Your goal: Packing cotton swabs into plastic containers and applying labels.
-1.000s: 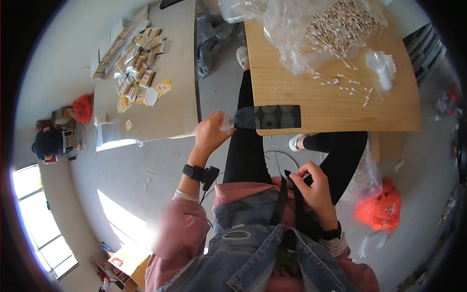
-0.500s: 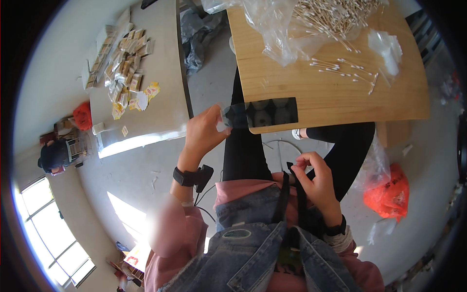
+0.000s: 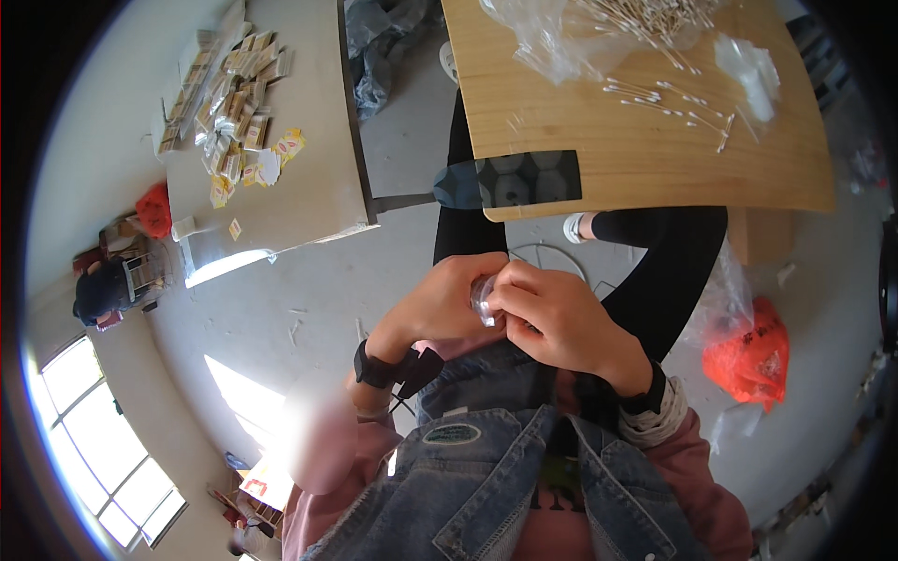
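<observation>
In front of my lap both hands have come together. My left hand point(image 3: 441, 301) is closed around a small piece of clear, shiny plastic point(image 3: 484, 301), part of which its fingers hide. Against that same plastic, the bent fingers of my right hand point(image 3: 566, 316) pinch at its edge. Just beyond the hands, a dark see-through strip with round shapes point(image 3: 528, 178) lies on the near left corner of the wooden table point(image 3: 655, 178). Its rounded bluish end point(image 3: 456, 184) sticks out past the table edge.
Loose cotton swabs point(image 3: 655, 23) are heaped by a clear plastic bag point(image 3: 547, 37), with several scattered nearer and a crumpled clear wrapper point(image 3: 748, 75) beside them. Many small swab packs point(image 3: 238, 93) cover the left table point(image 3: 318, 159). A red bag point(image 3: 748, 355) rests on the floor at right.
My left hand has drawn back from the strip's end toward my lap. My right hand has moved left to meet it, and both now grip the clear plastic.
</observation>
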Demonstrator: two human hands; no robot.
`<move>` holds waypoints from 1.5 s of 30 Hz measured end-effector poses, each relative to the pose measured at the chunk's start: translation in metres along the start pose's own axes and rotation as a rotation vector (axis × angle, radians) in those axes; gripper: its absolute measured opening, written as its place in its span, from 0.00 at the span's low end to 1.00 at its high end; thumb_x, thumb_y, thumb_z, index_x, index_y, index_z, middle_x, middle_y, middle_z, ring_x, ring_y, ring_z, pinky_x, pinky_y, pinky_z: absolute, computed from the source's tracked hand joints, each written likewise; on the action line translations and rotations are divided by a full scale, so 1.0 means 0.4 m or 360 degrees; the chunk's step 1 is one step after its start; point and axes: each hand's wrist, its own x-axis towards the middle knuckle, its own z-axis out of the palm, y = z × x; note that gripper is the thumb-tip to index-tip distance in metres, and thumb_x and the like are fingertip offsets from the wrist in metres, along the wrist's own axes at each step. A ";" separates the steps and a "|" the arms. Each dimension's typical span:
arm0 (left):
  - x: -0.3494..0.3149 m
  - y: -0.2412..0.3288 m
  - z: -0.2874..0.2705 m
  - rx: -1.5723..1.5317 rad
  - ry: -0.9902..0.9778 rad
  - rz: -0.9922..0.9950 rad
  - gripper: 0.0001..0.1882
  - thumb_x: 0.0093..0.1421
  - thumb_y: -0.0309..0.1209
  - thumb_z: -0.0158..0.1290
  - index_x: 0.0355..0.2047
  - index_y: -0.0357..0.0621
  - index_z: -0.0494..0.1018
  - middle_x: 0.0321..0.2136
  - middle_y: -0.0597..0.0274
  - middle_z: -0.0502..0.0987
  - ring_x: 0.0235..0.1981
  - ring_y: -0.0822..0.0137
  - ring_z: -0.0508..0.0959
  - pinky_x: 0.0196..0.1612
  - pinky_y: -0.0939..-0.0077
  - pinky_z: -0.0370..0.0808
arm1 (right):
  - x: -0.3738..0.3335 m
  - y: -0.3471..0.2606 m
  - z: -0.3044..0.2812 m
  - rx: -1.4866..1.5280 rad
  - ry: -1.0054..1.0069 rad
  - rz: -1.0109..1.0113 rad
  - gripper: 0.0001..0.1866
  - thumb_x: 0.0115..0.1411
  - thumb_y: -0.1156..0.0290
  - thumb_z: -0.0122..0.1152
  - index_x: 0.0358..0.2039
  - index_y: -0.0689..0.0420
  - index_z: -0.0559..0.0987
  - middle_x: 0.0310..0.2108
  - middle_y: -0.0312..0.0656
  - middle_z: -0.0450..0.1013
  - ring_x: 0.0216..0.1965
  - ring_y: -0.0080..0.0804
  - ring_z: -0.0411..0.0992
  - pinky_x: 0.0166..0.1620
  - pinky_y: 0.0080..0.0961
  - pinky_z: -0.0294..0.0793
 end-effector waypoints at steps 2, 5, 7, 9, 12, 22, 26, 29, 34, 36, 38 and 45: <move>0.007 -0.015 -0.006 0.0102 -0.0047 0.0022 0.16 0.49 0.30 0.66 0.31 0.40 0.70 0.24 0.62 0.71 0.27 0.69 0.69 0.33 0.74 0.71 | -0.026 -0.016 -0.024 0.0014 -0.0083 0.0112 0.12 0.50 0.84 0.61 0.35 0.55 0.75 0.33 0.38 0.71 0.26 0.40 0.73 0.29 0.35 0.71; 0.014 -0.050 -0.038 0.0134 0.0116 -0.0121 0.16 0.48 0.31 0.67 0.31 0.41 0.70 0.23 0.61 0.72 0.26 0.65 0.72 0.32 0.71 0.73 | -0.069 -0.020 -0.067 0.0209 -0.0214 0.0425 0.10 0.49 0.84 0.60 0.30 0.57 0.73 0.29 0.39 0.68 0.23 0.37 0.70 0.26 0.31 0.68; 0.019 -0.078 -0.053 0.0549 0.0451 -0.0074 0.19 0.46 0.30 0.70 0.30 0.42 0.68 0.24 0.62 0.71 0.25 0.65 0.72 0.31 0.73 0.71 | -0.100 -0.005 -0.067 0.0265 0.0005 0.0596 0.09 0.48 0.85 0.59 0.29 0.58 0.72 0.28 0.39 0.66 0.23 0.33 0.69 0.26 0.27 0.67; 0.025 -0.150 -0.090 0.0657 0.0579 -0.0082 0.18 0.47 0.32 0.69 0.30 0.44 0.69 0.23 0.62 0.72 0.26 0.59 0.75 0.31 0.70 0.72 | -0.125 0.008 -0.064 0.0258 0.0088 0.0646 0.09 0.49 0.85 0.60 0.29 0.59 0.72 0.27 0.40 0.66 0.23 0.31 0.69 0.27 0.25 0.68; 0.046 -0.224 -0.133 0.1043 0.0837 -0.0340 0.17 0.48 0.34 0.68 0.30 0.44 0.69 0.24 0.60 0.74 0.27 0.58 0.77 0.32 0.67 0.74 | -0.148 0.028 -0.063 0.0125 0.0175 0.0671 0.09 0.49 0.86 0.60 0.29 0.60 0.73 0.27 0.40 0.67 0.24 0.31 0.70 0.28 0.24 0.70; 0.139 -0.144 -0.122 0.1263 0.0968 0.0016 0.17 0.46 0.32 0.66 0.33 0.45 0.70 0.25 0.60 0.75 0.30 0.51 0.78 0.32 0.62 0.74 | -0.144 0.032 -0.050 0.0081 0.0181 0.0651 0.09 0.50 0.84 0.61 0.30 0.59 0.74 0.28 0.40 0.70 0.25 0.34 0.73 0.29 0.28 0.71; 0.169 -0.094 -0.111 0.1445 0.0744 0.0101 0.22 0.45 0.32 0.66 0.38 0.42 0.69 0.34 0.56 0.76 0.38 0.48 0.78 0.37 0.60 0.74 | -0.149 0.034 -0.053 0.0049 0.0225 0.0657 0.09 0.50 0.84 0.61 0.30 0.59 0.74 0.28 0.40 0.70 0.26 0.35 0.72 0.29 0.28 0.71; 0.181 -0.052 -0.097 0.1484 0.0607 0.0204 0.28 0.43 0.30 0.66 0.45 0.41 0.70 0.43 0.53 0.74 0.46 0.47 0.76 0.46 0.60 0.74 | -0.158 0.037 -0.063 0.0025 0.0198 0.0690 0.08 0.52 0.85 0.60 0.31 0.60 0.74 0.29 0.41 0.69 0.27 0.32 0.73 0.31 0.25 0.72; 0.148 -0.026 -0.125 0.1261 0.0549 0.0210 0.38 0.44 0.26 0.68 0.58 0.42 0.69 0.50 0.52 0.72 0.51 0.47 0.74 0.54 0.60 0.73 | -0.170 0.047 -0.081 0.0048 0.0295 0.0715 0.08 0.51 0.84 0.61 0.31 0.59 0.74 0.28 0.41 0.69 0.26 0.35 0.73 0.31 0.27 0.72; 0.135 -0.028 -0.129 0.1207 0.0451 0.0210 0.42 0.45 0.25 0.69 0.62 0.43 0.67 0.52 0.51 0.72 0.52 0.47 0.74 0.56 0.60 0.73 | -0.182 0.059 -0.094 0.0085 0.0350 0.0751 0.08 0.52 0.84 0.61 0.32 0.59 0.74 0.29 0.41 0.70 0.27 0.33 0.74 0.32 0.25 0.73; 0.130 -0.045 -0.126 0.1133 0.0422 0.0324 0.43 0.47 0.26 0.70 0.64 0.43 0.66 0.55 0.52 0.72 0.53 0.48 0.75 0.54 0.61 0.75 | -0.185 0.067 -0.106 0.0068 0.0375 0.0761 0.09 0.52 0.84 0.61 0.33 0.59 0.74 0.29 0.40 0.70 0.28 0.32 0.74 0.32 0.25 0.74; 0.138 -0.065 -0.117 0.1273 0.0504 0.0541 0.41 0.46 0.26 0.71 0.62 0.42 0.70 0.55 0.53 0.74 0.53 0.50 0.77 0.53 0.63 0.77 | -0.188 0.103 -0.156 -0.0089 0.0468 0.0721 0.09 0.53 0.85 0.62 0.33 0.60 0.74 0.30 0.41 0.71 0.28 0.32 0.75 0.33 0.24 0.75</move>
